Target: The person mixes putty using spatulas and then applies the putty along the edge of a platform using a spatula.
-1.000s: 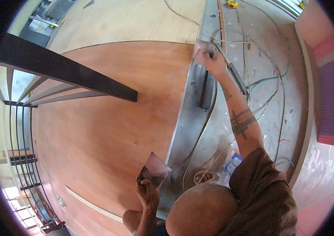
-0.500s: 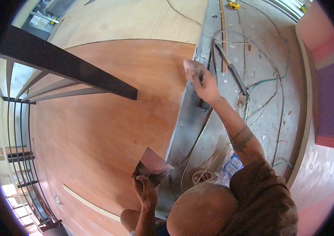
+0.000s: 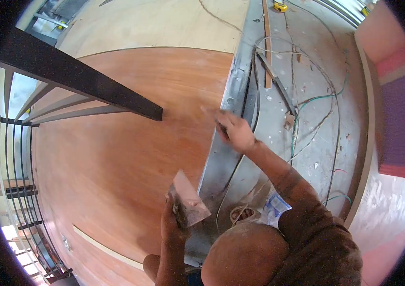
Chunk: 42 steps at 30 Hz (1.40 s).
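Observation:
My left hand (image 3: 173, 226) grips a thin, shiny, square plate (image 3: 194, 202) by its edge, and dark paste-like smears show on the plate near the fingers. Out to the upper right, my right hand (image 3: 235, 133) is closed on a small flat blade like a scraper (image 3: 210, 115), which motion blurs. That hand is over the edge of a reddish-brown wooden panel (image 3: 131, 148), beside a grey metal strip (image 3: 231, 97). Whether the blade touches the panel I cannot tell.
A dark metal beam (image 3: 92, 78) juts in from the left, above the panel. On the grey floor at right lie tangled cables (image 3: 328, 86), a dark metal bar (image 3: 278, 86) and a yellow tape measure (image 3: 279, 6). A round container (image 3: 242, 214) and blue-white plastic bag (image 3: 275, 209) stand near my shoulder.
My right hand has moved down and slightly left, towards the panel, with the blade. My left hand has tilted the square plate more upright.

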### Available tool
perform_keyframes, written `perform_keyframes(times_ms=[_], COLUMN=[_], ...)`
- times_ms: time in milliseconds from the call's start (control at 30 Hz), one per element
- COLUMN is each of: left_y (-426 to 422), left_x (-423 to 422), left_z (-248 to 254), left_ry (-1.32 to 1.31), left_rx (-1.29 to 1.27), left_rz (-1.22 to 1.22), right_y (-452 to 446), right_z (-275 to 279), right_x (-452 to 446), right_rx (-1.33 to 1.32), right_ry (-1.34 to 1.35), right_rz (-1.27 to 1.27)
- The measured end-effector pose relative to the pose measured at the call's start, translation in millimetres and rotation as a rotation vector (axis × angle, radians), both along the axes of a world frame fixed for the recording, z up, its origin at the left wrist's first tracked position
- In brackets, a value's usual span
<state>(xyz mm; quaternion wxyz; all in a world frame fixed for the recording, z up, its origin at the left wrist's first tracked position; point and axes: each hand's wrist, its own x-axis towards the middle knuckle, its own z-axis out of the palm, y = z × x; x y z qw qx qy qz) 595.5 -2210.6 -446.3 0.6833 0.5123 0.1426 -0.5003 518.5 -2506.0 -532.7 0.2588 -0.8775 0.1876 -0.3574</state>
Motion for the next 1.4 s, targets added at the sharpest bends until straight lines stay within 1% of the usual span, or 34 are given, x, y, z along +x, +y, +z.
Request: perform_keyframes(times_ms=[33,67,100,133,167,200,233,267,333,367,400,467,500,533,600,633,667,700,733,767,833,867,933,967,1000,1067,1100,1133,1233,1267,1300,1333,1367,1400], left_y=[-3.1,-10.2,-18.8,-24.7,-27.1,-28.6,-32.0,-42.6,-63.1,-55.9,-44.7,-21.9,-23.0,-18.6,0.5,27.5,16.9,-3.2,-13.7,-5.6,19.2,22.3,26.1,27.4,28.4,29.9,30.1,30.4,39.8,43.3,46.3,45.7,40.9,32.4], left_x=[4.6,6.9,8.8,10.4,12.3,14.6,16.5,17.7,20.2,32.6,38.6,41.7,37.1,37.4,45.7,67.0,56.6,37.4,27.5,30.2,36.4,36.5,34.9,34.4,33.5,30.8,29.0,27.8,27.3,26.4,25.7,24.6,22.0,17.8], left_z=[-4.1,0.1,8.6,12.8,7.6,-1.3,-5.9,1.0,18.2,18.3,10.8,-14.5,-19.6,-23.7,-35.6,-64.5,-51.6,-27.9,-15.2,-23.9,-47.7,-46.2,-41.6,-37.4,-31.5,-24.2,-22.3,-21.7,-25.9,-28.1,-30.5,-29.4,-29.9,-31.3], left_ry=[0.109,0.113,-0.235,-0.584,-0.579,-0.151,0.273,0.273,-0.015,-0.177,-0.176,-0.381,-0.289,-0.288,-0.265,0.166,0.167,0.047,-0.075,-0.077,-0.158,-0.16,-0.075,-0.077,-0.052,-0.026,-0.06,-0.095,-0.085,-0.082,-0.079,-0.076,-0.075,-0.139], left_rx=[0.032,0.031,0.142,0.25,0.248,-0.059,-0.356,-0.36,-0.238,-0.031,-0.029,0.044,0.079,0.082,-0.034,-0.723,-0.718,-0.308,0.103,0.11,0.031,0.037,-0.032,-0.031,-0.016,-0.001,0.087,0.175,0.229,0.23,0.154,0.077,0.072,0.106], left_rz=[0.036,0.036,-0.279,-0.593,-0.592,-0.312,-0.022,-0.023,-0.07,-0.231,-0.232,-0.134,0.087,0.081,0.118,-0.166,-0.172,-0.012,0.147,0.147,0.041,0.043,0.087,0.089,0.087,0.088,0.094,0.099,0.089,0.082,0.071,0.061,0.057,0.098], right_y=[10.1,23.2,36.5,47.6,57.3,65.9,73.4,77.0,65.6,52.8,37.9,-2.9,-23.6,-42.3,-74.7,-96.4,-117.3,-132.2,-144.7,-154.8,-171.2,-182.9,-198.7,-171.1,-175.6,-192.3,-188.7,-182.5,-157.5,-148.6,-138.9,-133.0,-127.6,-121.6], right_z=[8.5,15.1,22.2,33.8,45.0,52.9,59.6,62.8,34.8,28.7,22.2,5.9,-8.1,-25.8,-73.3,-78.7,-81.9,-84.0,-85.2,-85.5,-86.6,-96.1,-119.8,-69.9,-83.9,-128.7,-128.4,-126.6,-97.5,-93.4,-88.8,-88.7,-87.7,-87.0], right_x=[-5.8,-12.9,-19.9,-24.0,-26.4,-28.3,-29.1,-29.6,-37.6,-39.0,-40.4,-42.7,-46.2,-44.6,-23.5,-15.3,-7.9,-0.3,7.1,13.0,25.6,34.1,48.0,42.6,48.3,60.0,57.9,53.9,36.8,31.2,27.3,23.9,20.6,17.4], right_rx=[-0.027,-0.019,-0.01,-0.084,-0.157,-0.157,-0.24,-0.326,-0.302,-0.345,-0.385,-0.467,-0.281,-0.095,0.565,0.584,0.601,0.574,0.546,0.554,0.594,0.6,0.466,0.792,0.793,0.611,0.611,0.668,0.788,0.855,0.852,0.789,0.725,0.72], right_ry=[0.01,-0.046,-0.102,-0.206,-0.309,-0.303,-0.29,-0.278,-0.23,-0.131,-0.031,0.236,0.175,0.111,-0.257,-0.337,-0.416,-0.467,-0.518,-0.518,-0.345,-0.344,-0.447,-0.394,-0.395,-0.414,-0.412,-0.416,-0.396,-0.374,-0.375,-0.332,-0.289,-0.291], right_rz=[0.135,0.211,0.29,0.431,0.571,0.574,0.554,0.531,0.507,0.463,0.415,0.38,0.295,0.215,-0.245,-0.363,-0.482,-0.516,-0.548,-0.55,-0.71,-0.708,-0.609,-0.526,-0.523,-0.552,-0.55,-0.524,-0.462,-0.421,-0.427,-0.426,-0.422,-0.424])
